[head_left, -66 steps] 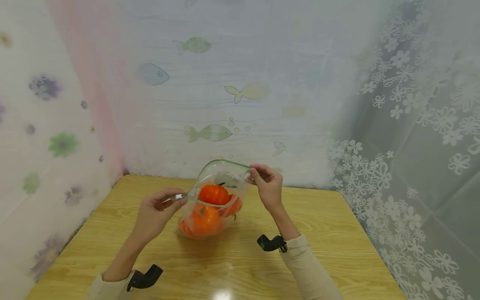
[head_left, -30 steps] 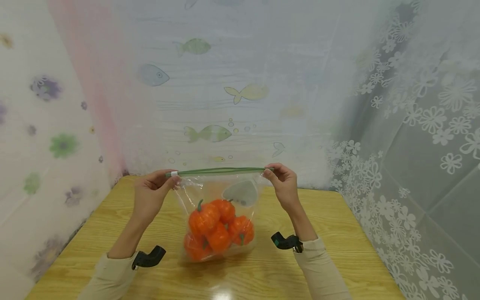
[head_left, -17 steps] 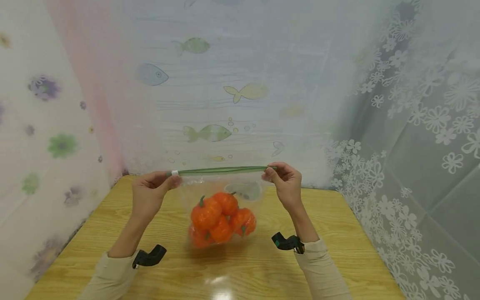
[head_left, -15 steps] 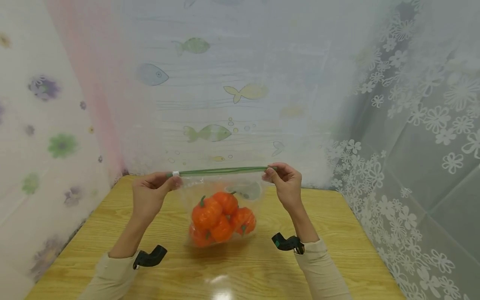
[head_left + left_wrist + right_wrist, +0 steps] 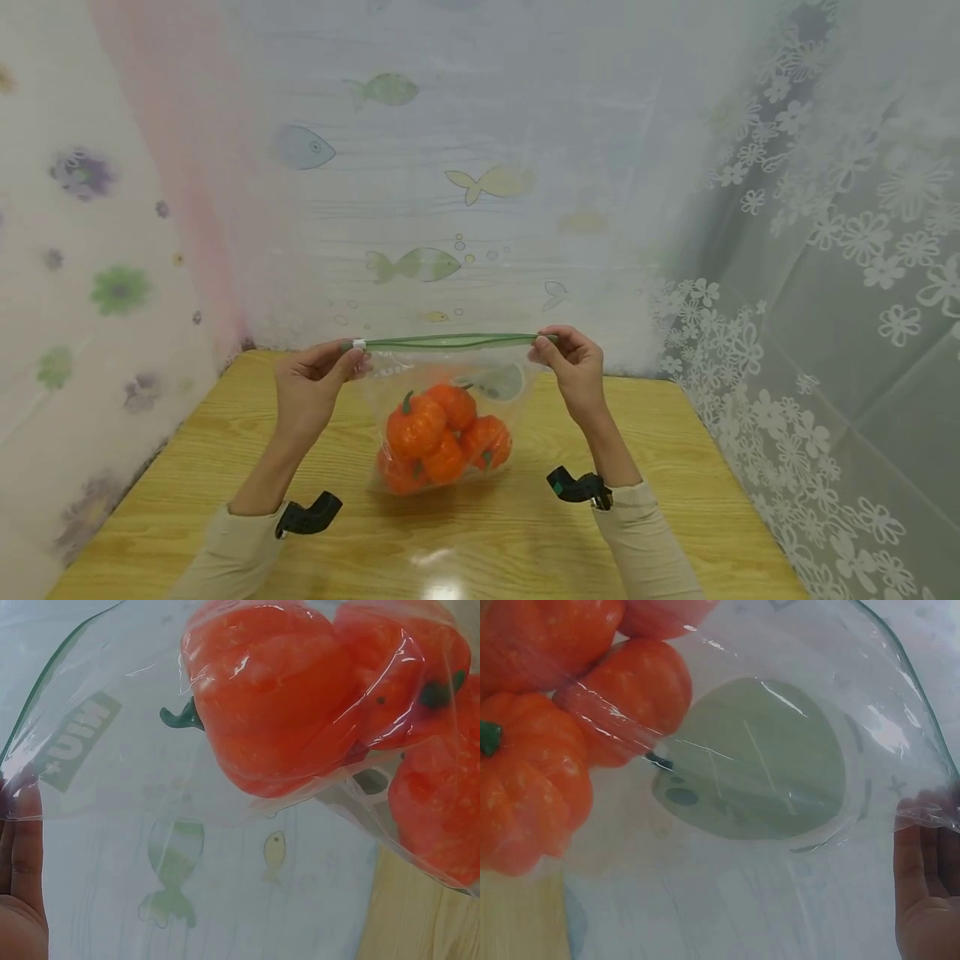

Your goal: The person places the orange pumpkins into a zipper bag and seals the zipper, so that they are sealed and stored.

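Bag (image 5: 450,392) holds orange pumpkins (image 5: 442,437), both hands (image 5: 315,387) pinching its top corners.

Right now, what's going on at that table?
A person holds a clear zip bag up by its two top corners, the left hand pinching the end with the white slider, the right hand pinching the other end. The green zip strip is stretched nearly straight between them, its two sides lying almost together. Several small orange pumpkins sit bunched at the bottom of the bag, which hangs down to the wooden table.
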A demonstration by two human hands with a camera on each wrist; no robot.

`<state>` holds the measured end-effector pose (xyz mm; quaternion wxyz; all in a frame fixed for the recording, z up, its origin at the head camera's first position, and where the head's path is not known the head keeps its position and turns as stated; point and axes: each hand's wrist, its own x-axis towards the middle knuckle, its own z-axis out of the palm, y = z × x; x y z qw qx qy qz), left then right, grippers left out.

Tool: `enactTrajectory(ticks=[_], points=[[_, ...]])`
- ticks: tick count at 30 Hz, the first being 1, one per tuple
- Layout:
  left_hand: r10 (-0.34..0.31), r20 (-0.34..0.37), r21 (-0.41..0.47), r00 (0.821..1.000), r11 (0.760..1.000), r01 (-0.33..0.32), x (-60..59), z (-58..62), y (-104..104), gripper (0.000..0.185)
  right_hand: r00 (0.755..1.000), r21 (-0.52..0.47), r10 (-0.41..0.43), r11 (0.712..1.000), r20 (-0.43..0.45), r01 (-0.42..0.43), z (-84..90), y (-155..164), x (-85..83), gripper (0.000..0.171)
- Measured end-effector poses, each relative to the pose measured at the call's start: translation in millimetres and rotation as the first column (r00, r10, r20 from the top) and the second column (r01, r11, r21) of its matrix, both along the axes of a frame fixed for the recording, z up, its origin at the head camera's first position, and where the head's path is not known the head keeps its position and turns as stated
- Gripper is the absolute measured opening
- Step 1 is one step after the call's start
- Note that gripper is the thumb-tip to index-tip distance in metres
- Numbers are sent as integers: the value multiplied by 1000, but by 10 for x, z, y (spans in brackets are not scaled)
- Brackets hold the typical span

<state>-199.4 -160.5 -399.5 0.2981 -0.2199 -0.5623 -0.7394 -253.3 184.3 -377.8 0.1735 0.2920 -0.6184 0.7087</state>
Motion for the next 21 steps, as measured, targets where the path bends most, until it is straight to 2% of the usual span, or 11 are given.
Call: enactTrajectory(ticks=[4,6,9,13,17,21], points=[[0,-10,4,1000,1000,0,-5,-5,17,15,1000,58,-15,998,12,14,32,25,11,16],[3,-13,1,1000,1000,-3,-4,-5,24,15,999,80,-40,996,-8,41,66,31,21,18],[13,-24,7,1000,1000,-13,-5,-5,41,15,992,91,-100,990,-79,107,143,28,49,19],[10,-58,37,998,999,-8,-19,-12,62,14,968,100,-158,979,-195,180,282,-10,132,18],[9,-82,44,997,999,-6,-37,-22,72,12,955,132,-126,977,-268,166,412,-135,247,20],[37,-59,22,998,999,-35,-37,-26,77,13,954,213,-71,967,-290,136,488,-330,354,23]])
